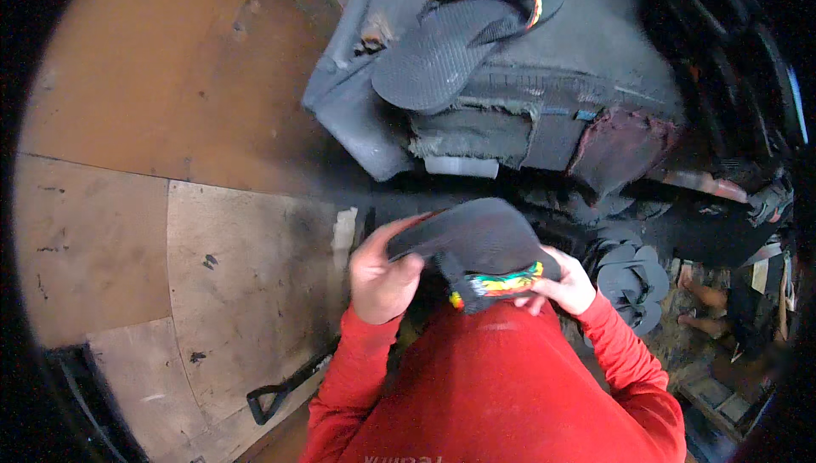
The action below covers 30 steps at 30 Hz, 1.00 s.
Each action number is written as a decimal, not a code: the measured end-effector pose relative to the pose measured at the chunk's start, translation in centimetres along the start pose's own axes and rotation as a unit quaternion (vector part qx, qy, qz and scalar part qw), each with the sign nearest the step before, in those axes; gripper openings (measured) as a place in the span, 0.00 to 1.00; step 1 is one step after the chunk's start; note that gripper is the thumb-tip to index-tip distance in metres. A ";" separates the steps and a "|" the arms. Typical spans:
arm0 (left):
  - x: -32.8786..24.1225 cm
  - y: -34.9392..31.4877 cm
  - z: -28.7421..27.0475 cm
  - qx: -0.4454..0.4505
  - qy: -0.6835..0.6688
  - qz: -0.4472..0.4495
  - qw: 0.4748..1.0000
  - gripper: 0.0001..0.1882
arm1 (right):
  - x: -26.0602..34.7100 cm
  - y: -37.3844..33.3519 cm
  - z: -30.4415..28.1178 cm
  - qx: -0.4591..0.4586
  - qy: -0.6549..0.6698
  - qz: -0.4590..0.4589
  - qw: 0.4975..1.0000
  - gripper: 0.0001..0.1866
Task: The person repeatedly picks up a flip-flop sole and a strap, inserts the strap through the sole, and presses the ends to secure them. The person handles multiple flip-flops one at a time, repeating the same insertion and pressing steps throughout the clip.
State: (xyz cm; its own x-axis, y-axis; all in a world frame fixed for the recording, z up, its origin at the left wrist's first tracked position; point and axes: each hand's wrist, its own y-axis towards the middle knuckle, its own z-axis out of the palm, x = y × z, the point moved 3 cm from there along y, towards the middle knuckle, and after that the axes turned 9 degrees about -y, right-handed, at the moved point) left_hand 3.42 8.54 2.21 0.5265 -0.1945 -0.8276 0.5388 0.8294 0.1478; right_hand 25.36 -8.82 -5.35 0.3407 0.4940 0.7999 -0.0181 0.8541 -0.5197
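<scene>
In front of my red-sleeved body, both hands grip a dark flip-flop. It is tilted and a little blurred. A strap with a green, yellow and red pattern shows on its near side. My left hand is closed on the left edge, thumb on top. My right hand grasps the right end beside the strap, with some fingers hidden beneath. Another dark flip-flop, with a similar coloured strap, lies on the worn grey cloth-covered work surface ahead of me.
Several dark flip-flops are piled to my right. Beyond them, a person's bare limbs show. Brown boards cover the left side, with a black handle near them. Frayed cloth hangs from the work surface's near edge.
</scene>
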 end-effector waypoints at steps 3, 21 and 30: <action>-1.2 4.3 1.9 -0.063 0.147 0.062 0.985 0.23 | 1.5 -1.7 0.6 0.064 0.064 -0.131 0.987 0.30; 2.9 0.2 3.3 0.000 -0.021 -0.123 0.992 0.49 | 3.5 -0.5 4.3 -0.081 0.245 -0.265 0.929 0.23; 4.8 -0.6 2.2 0.038 0.008 -0.131 0.991 0.48 | 3.4 0.7 5.4 -0.060 0.263 -0.317 0.909 0.31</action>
State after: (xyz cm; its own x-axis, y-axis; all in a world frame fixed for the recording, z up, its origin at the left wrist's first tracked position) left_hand 7.05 5.95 -0.71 0.3507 -0.3890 -0.8519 0.7046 0.7088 -0.0336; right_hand 21.43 -5.69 -1.36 0.6499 -0.2650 0.7123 0.4305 0.9007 -0.0576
